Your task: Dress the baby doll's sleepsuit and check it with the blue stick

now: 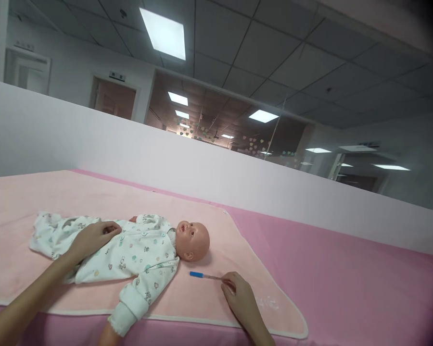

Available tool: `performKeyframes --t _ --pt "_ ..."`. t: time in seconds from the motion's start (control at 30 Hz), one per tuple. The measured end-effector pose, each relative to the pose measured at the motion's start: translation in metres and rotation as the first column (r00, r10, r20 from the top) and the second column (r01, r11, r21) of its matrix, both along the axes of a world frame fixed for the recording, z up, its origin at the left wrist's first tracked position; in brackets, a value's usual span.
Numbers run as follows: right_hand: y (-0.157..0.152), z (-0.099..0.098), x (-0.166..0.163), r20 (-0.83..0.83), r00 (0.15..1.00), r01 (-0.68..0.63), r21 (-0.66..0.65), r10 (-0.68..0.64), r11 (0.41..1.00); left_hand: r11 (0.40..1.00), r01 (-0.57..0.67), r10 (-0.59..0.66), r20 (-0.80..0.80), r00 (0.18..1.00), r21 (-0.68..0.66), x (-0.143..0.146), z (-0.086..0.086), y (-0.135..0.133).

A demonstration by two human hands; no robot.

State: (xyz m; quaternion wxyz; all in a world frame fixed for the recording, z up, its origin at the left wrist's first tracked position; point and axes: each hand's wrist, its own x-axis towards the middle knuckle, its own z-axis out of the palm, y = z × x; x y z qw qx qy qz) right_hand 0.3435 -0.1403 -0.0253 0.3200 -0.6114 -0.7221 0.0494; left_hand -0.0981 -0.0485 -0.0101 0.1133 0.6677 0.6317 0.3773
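Note:
A bald baby doll lies on its back with its head to the right. It wears a pale patterned outfit with snap buttons down the front. My left hand rests over the doll's belly, its fingers curled and the fingertips at the cloth; whether they pinch anything is hidden. To the right of the doll's head, my right hand is closed, thumb against fingers, on the end of a glass thermometer. The thermometer's blue end points left, just above the blanket, near the doll's shoulder.
Under the doll spreads a peach blanket with a white edge, on a pink padded surface. A low white wall runs behind, topped by a window showing ceiling lights and doors.

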Motion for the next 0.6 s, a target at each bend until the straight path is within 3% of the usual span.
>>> performKeyframes --t 0.17,0.27,0.37,0.47,0.6 --pt "0.005 0.006 -0.012 0.100 0.991 0.087 0.018 -0.089 0.996 0.999 -0.038 0.038 -0.040 0.998 0.015 0.004 -0.005 -0.003" --pt "0.004 0.026 -0.020 0.108 0.991 0.081 -0.029 -0.078 0.996 0.999 -0.034 0.034 -0.044 0.998 0.012 0.002 -0.006 -0.004" --pt "-0.008 0.068 -0.026 0.029 1.000 0.014 -0.048 -0.013 0.999 0.999 -0.036 0.037 -0.043 0.998 0.016 0.001 -0.007 -0.004" --pt "-0.022 0.124 -0.032 -0.107 0.990 -0.090 0.022 0.092 0.996 0.999 -0.032 0.033 -0.020 0.999 0.043 0.002 -0.008 -0.006" --pt "-0.025 0.194 -0.041 -0.390 0.878 -0.231 0.158 0.276 0.960 0.997 -0.047 0.047 -0.003 0.999 0.058 0.003 -0.009 -0.007"
